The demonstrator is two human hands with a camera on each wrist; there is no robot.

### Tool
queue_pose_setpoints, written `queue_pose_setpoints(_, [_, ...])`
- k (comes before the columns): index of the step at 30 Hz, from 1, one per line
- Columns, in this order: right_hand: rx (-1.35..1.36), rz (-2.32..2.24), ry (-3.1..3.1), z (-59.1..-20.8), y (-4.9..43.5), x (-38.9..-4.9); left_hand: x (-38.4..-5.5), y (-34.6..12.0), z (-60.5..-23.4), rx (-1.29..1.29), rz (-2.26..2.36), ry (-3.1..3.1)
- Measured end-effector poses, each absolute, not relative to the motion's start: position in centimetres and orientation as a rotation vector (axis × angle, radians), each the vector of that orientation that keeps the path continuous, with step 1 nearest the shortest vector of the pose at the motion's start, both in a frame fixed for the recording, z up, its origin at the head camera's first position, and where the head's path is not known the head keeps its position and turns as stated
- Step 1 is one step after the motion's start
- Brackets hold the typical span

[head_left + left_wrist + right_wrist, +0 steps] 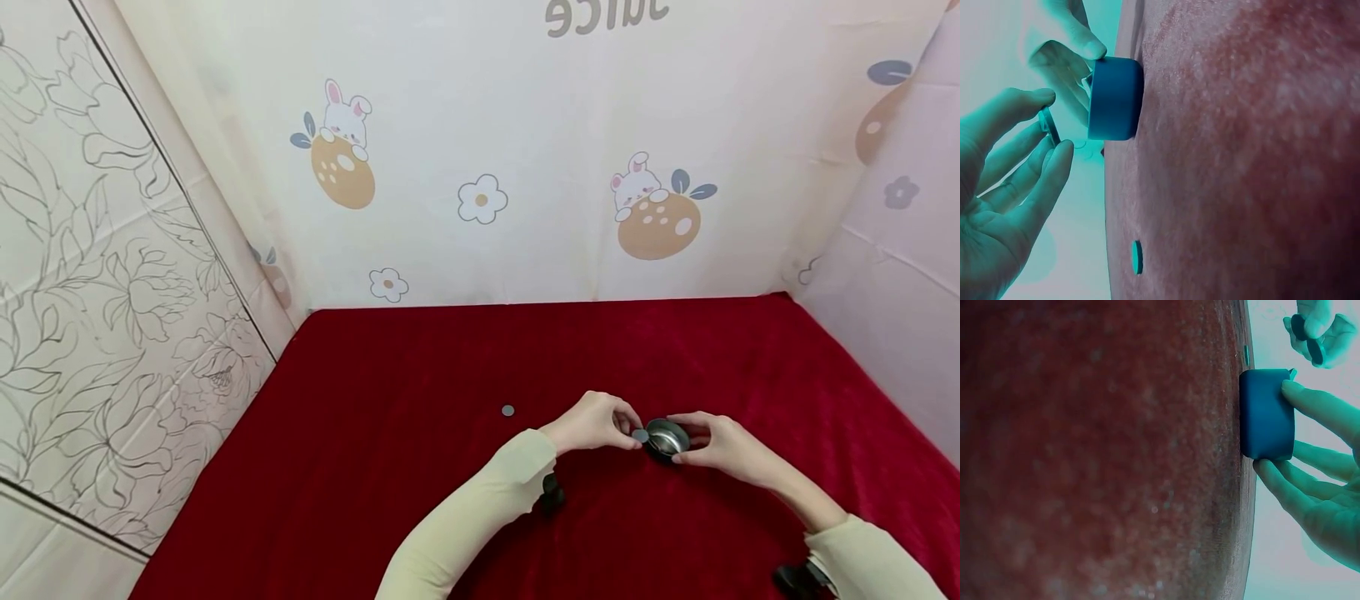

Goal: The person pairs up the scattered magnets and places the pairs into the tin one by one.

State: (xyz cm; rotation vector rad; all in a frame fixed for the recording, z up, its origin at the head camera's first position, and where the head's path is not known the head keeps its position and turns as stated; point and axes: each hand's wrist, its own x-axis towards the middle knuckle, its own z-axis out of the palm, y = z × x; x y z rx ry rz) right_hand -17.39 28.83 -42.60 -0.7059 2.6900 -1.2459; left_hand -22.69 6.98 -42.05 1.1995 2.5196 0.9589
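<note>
My left hand (596, 421) pinches a small flat grey disc (640, 435) between thumb and fingertips, right at the rim of a low round dark bowl (657, 451) with a shiny metal inside. The left wrist view has this disc (1050, 127) standing on edge, raised above the cloth. Two dark round shapes (1315, 351) show at the left fingers in the right wrist view. From the right side, my right hand (723, 450) holds the bowl upright on the cloth, thumb and fingers around its wall. Another grey disc (508, 410) lies on the cloth, left of my left hand.
Red velvety cloth (360, 467) covers the table. Behind it hangs a pale curtain (555, 242) printed with rabbits and flowers. A panel with line-drawn flowers (135, 292) stands on the left. Dark wrist devices (551, 493) sit under both sleeves.
</note>
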Motion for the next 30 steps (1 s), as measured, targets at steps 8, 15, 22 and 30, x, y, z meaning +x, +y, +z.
queue_pose_setpoints(8, [-0.675,-1.249,2.699,-42.6,28.8,-17.5,-22.9,8.0,-42.6,1.155,0.986,2.530])
queue_pose_setpoints(15, [-0.648,-1.257,2.695,-42.7,28.8,-17.4,-23.0,8.8,-42.8,1.160,1.004,2.530])
queue_pose_setpoints(22, [-0.644,-1.267,2.687,-42.7,28.7,-17.5,-23.1,9.6,-42.7,1.152,0.993,2.539])
queue_pose_setpoints(30, [-0.641,-1.247,2.735,-42.9,28.7,-17.5,-23.1,10.7,-42.6,1.114,0.929,2.556])
